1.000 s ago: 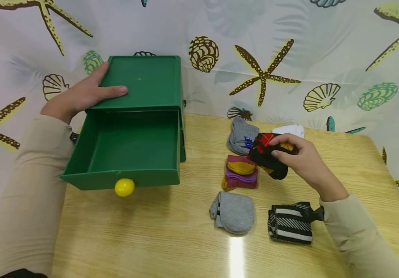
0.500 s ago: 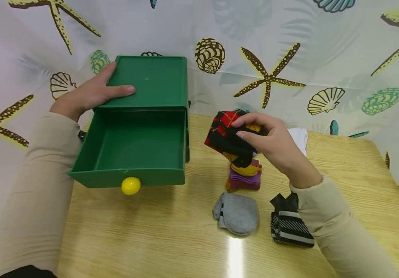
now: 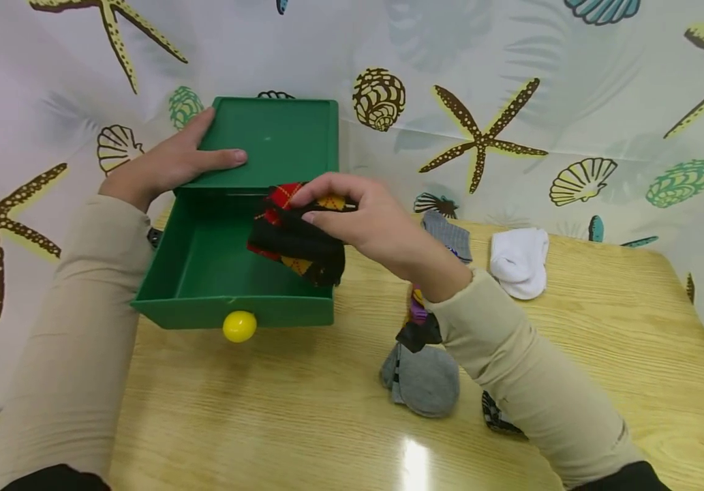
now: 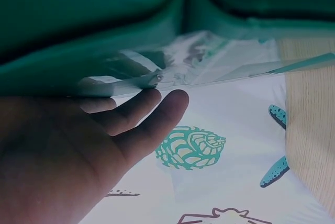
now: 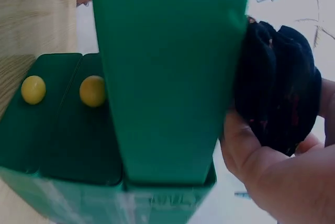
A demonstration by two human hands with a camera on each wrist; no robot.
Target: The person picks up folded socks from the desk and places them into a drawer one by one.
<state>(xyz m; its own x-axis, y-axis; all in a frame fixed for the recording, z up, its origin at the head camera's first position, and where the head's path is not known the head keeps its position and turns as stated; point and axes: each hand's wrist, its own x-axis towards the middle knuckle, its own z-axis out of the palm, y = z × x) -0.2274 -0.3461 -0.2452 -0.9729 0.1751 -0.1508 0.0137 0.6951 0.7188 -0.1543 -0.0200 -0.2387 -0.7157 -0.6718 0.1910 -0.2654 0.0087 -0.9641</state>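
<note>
A green drawer cabinet (image 3: 272, 140) stands at the left of the table, its top drawer (image 3: 290, 311) pulled out with a yellow knob (image 3: 239, 326) on the front. My left hand (image 3: 174, 158) rests on the cabinet's far left corner, thumb straight across the top; in the left wrist view the hand's (image 4: 78, 150) straight fingers lie along its side. Between thumb and fingers my right hand (image 3: 376, 215) pinches a folded pair of black socks (image 3: 296, 239) with red and yellow argyle, above the drawer's right half. The right wrist view shows these dark socks (image 5: 280, 88) beside the drawer wall.
Right of the cabinet lie grey socks (image 3: 448, 235), white socks (image 3: 518, 262) and light grey socks (image 3: 426, 382). My right sleeve partly covers maroon-purple socks (image 3: 418, 308) and black-and-white socks (image 3: 499, 417). Lower drawers (image 5: 63, 124) are closed. A shell-patterned cloth (image 3: 511, 41) hangs behind.
My right hand has carried the argyle socks leftward from beside the other socks to over the open drawer. The left hand stays on the cabinet; the view shifted slightly.
</note>
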